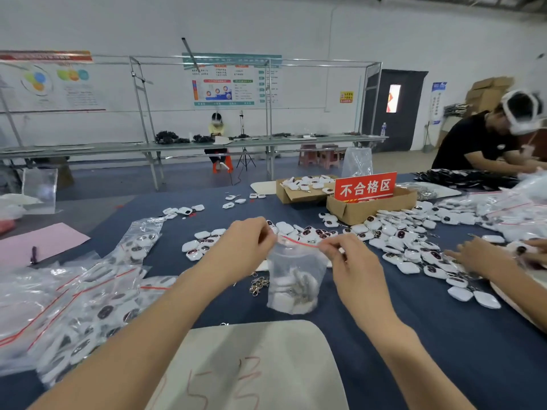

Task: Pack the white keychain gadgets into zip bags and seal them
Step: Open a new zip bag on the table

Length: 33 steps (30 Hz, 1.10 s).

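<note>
Hands pinching a filled zip bag at frame centre

Left hand (248, 247) and right hand (353, 263) each pinch an end of the red seal strip on a clear zip bag (294, 279), which hangs above the blue table (429, 327). White keychain gadgets (291, 294) sit inside it; loose gadgets (396, 241) lie behind, centre right.

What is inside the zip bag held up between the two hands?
White keychain gadgets lie heaped at the bottom of the zip bag, metal clasps among them. The left hand and right hand pinch its red-striped top. The gadgets' number cannot be told: they overlap behind hazy plastic.
</note>
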### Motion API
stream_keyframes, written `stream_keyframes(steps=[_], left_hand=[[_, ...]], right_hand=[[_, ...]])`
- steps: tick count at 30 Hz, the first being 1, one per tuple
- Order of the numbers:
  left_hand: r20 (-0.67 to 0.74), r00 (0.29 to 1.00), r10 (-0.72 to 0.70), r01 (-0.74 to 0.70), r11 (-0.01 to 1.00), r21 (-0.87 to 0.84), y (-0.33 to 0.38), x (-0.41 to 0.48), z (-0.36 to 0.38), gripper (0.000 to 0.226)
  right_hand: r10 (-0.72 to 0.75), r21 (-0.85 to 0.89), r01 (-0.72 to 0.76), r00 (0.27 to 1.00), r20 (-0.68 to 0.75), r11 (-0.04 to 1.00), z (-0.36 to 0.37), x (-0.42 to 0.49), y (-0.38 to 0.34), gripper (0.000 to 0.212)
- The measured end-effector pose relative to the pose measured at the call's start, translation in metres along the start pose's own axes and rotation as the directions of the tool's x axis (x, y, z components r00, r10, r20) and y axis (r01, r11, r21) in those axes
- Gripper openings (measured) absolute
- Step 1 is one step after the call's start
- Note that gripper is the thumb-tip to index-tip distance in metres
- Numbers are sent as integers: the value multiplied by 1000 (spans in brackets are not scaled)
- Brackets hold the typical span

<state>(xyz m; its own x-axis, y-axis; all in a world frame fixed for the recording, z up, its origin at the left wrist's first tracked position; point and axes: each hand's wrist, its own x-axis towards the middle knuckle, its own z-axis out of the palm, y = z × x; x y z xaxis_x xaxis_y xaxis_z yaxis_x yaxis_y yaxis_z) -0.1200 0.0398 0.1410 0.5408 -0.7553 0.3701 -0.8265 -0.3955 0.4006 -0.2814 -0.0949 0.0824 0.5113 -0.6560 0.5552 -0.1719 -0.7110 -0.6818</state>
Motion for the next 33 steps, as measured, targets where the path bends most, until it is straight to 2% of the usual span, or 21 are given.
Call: stream_keyframes(steps=[3, 5, 8, 11, 14, 16, 18, 20, 22, 25, 27, 29, 30, 33], left_hand=[[101, 994, -34, 25, 995, 92, 3, 5, -12, 25], [132, 989, -67, 62, 997, 45, 3, 8, -21, 25], [75, 994, -75, 81, 994, -70, 5, 10, -31, 21], [109, 993, -51, 53, 999, -12, 1, 1, -36, 20], [12, 1000, -14, 15, 992, -126, -6, -9, -40, 17], [-15, 999, -37, 34, 979, -199, -7, -8, -36, 18], [61, 995, -78, 87, 982, -165, -9, -6, -25, 24], [180, 975, -130, 167, 963, -211, -16, -8, -10, 29], [246, 952, -181, 263, 894, -362, -29, -16, 9, 26], [204, 940, -274, 342, 764, -548, -48, -28, 40, 25], [158, 927, -340, 351, 637, -686, -54, -34, 55, 32], [160, 927, -340, 319, 488, -812, -57, -40, 65, 36], [158, 933, -323, 297, 447, -844, -59, -43, 71, 34], [148, 940, -309, 275, 421, -865, -64, -50, 91, 19]], right_hand=[[39, -41, -35, 994, 102, 999, 5, 17, -9, 27], [32, -42, -27, 994, 108, 999, 9, 24, -13, 24], [9, 82, -9, 1000, -3, 997, 9, 33, -22, 18], [15, 67, -19, 998, 57, 998, 7, 23, -27, 18], [-71, 126, 72, 997, -8, 989, 0, 6, -25, 17], [-96, 163, 103, 994, -50, 981, 2, 8, -24, 14], [-5, 182, -1, 999, 31, 983, 14, 13, -22, 18], [112, 237, -143, 984, 139, 961, 31, 13, -13, 23], [196, 373, -262, 959, 206, 890, 46, 7, -2, 20], [234, 519, -358, 928, 291, 776, 62, -3, 15, 13], [230, 527, -399, 905, 358, 750, 69, -7, 22, 20], [238, 526, -426, 891, 388, 736, 76, -7, 27, 19], [247, 536, -440, 885, 395, 720, 79, -6, 29, 15], [292, 571, -496, 862, 414, 654, 91, 1, 37, 15]])
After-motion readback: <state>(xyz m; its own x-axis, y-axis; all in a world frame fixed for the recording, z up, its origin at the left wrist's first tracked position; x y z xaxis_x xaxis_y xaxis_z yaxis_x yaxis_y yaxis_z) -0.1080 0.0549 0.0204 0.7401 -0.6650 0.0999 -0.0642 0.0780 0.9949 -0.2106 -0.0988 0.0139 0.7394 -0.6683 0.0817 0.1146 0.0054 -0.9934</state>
